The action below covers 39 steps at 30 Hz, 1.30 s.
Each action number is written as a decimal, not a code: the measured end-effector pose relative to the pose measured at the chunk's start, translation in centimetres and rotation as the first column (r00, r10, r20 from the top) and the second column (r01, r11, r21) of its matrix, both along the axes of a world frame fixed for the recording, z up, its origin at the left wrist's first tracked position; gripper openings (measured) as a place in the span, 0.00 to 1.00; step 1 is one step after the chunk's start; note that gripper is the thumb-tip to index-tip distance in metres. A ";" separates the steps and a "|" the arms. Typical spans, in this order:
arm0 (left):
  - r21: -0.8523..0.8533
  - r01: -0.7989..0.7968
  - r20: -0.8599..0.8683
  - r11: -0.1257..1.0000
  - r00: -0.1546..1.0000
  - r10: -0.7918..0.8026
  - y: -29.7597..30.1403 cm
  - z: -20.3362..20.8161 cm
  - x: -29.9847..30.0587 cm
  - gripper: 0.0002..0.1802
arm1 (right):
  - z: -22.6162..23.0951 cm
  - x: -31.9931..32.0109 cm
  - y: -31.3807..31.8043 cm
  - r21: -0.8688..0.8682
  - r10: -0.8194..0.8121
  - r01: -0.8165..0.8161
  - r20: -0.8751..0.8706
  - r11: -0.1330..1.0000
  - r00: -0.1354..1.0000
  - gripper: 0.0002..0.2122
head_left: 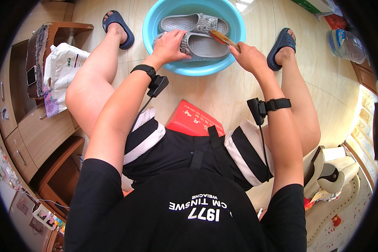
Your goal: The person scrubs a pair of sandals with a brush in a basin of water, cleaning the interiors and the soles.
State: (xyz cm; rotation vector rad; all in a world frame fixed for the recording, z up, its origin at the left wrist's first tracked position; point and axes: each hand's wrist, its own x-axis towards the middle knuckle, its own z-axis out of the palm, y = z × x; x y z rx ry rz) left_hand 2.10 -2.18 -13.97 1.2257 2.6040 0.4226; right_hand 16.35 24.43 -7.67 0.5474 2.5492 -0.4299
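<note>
A light-blue basin [197,72] with water stands on the floor in front of me, between my feet. Two grey slippers lie in it side by side, one farther slipper [179,21] and one nearer slipper [208,45]. My left hand [170,46] is closed over the left end of the nearer slipper, thumb along its near side. At the basin's right rim, my right hand [248,56] grips the handle of a wooden scrub brush [223,38]. The brush head rests at the nearer slipper's far edge, close to the farther one; its bristles are mostly hidden.
Behind the basin, toward me, a red box [193,119] sits between my thighs. On the left are wooden drawers [33,126] and a white bag [65,69]. Clear plastic bottles [346,44] stand at the far right, and a cream chair [336,176] is at the near right.
</note>
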 end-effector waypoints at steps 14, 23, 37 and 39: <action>0.031 0.104 -0.085 0.994 0.991 -0.101 -0.2 0.3 -0.5 0.48 | -1.9 0.3 1.7 -0.010 -0.110 0.111 0.050 0.994 0.993 0.30; -0.069 0.019 -0.023 0.997 1.000 -0.020 0.0 1.3 -0.2 0.50 | -4.0 1.5 -0.1 -0.040 -0.093 0.100 0.150 0.994 0.984 0.27; -0.092 -0.011 -0.003 0.996 1.000 0.011 0.1 1.1 -0.2 0.48 | 0.8 1.0 -2.6 -0.029 0.030 -0.023 0.261 0.999 0.965 0.20; -0.084 0.001 -0.005 0.996 1.000 -0.001 -0.2 0.9 -0.2 0.48 | 0.0 0.8 -3.1 0.008 -0.037 0.036 0.215 0.999 0.976 0.20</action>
